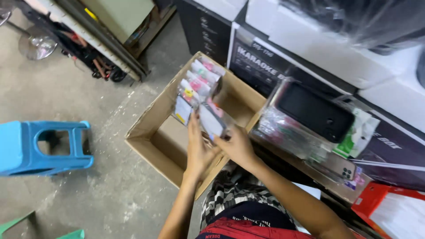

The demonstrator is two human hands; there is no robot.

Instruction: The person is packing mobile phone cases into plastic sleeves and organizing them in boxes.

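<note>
Head view: packets (200, 88) (fanned) pointing away.

Pretty soft, even daylight-ish light with barely any hard shadows, some glare off the clear plastic wrap (354, 22) up at 1 o'clock, and the whole shot is a bit smeary, worst around the hands and the edges.

I see a grey concrete floor (88, 102), stained and scuffed, under flat even light. Blue plastic stool (42, 148) at left, fan base (37, 44) top left beside a green-panelled frame (119, 20). Stacked black and white cartons (310, 48) line the right side.
</note>
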